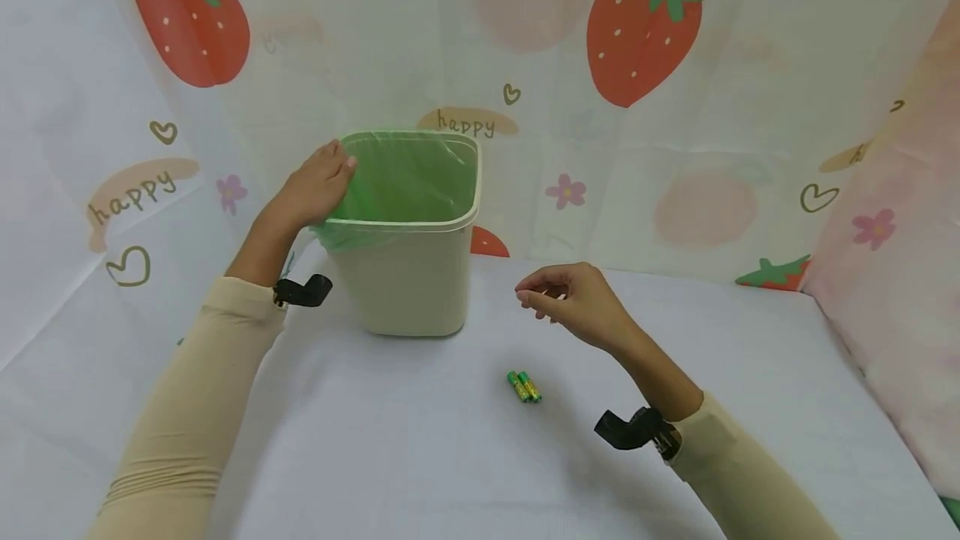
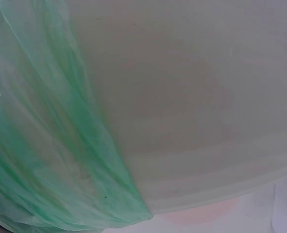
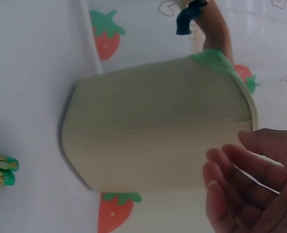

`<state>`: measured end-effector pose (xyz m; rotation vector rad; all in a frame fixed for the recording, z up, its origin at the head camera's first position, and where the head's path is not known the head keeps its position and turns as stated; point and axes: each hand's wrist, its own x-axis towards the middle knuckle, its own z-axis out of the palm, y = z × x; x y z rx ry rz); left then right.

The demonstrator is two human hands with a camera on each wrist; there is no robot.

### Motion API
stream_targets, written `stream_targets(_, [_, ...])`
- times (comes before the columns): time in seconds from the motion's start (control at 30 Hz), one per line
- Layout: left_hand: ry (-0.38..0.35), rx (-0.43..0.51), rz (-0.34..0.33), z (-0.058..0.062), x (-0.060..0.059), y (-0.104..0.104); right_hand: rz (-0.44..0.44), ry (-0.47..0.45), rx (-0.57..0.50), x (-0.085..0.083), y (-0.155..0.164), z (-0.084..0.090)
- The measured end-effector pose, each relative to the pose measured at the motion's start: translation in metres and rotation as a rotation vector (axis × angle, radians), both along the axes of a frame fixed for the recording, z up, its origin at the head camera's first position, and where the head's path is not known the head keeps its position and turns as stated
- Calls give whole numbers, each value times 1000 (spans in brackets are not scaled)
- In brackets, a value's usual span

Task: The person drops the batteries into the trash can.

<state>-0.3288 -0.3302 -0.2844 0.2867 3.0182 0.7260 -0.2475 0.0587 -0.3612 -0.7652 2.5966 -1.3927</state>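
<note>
My left hand [image 1: 318, 186] holds the left rim of a cream trash can [image 1: 405, 282], which stands upright in the head view. A translucent green bag [image 1: 420, 177] lines it; its edge folds over the rim, and the left wrist view shows this bag fold [image 2: 85, 145] against the can's outer wall. My left fingertips are partly hidden. To the right, my right hand [image 1: 577, 302] hovers above the table with loosely bent fingers and nothing in them. Below it, two green-and-yellow batteries [image 1: 524, 387] lie side by side. The right wrist view shows my right hand [image 3: 255, 184] apart from the can.
A white cloth covers the table [image 1: 420, 440]. Behind it hangs a pale curtain [image 1: 390, 40] printed with strawberries, hearts and flowers. The pinkish cloth [image 1: 900, 290] on the right borders the table. Each wrist carries a small black camera, such as the right one [image 1: 633, 430].
</note>
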Motion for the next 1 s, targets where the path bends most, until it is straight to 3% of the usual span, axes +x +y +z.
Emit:
stream_targets(0.37, [-2,-13,-7,1,1,0,-3,3,13,12,12,-32])
stream_targets(1.0, [-21,-15,-3,3,3,-2,-70,-79,10,24,25,-78])
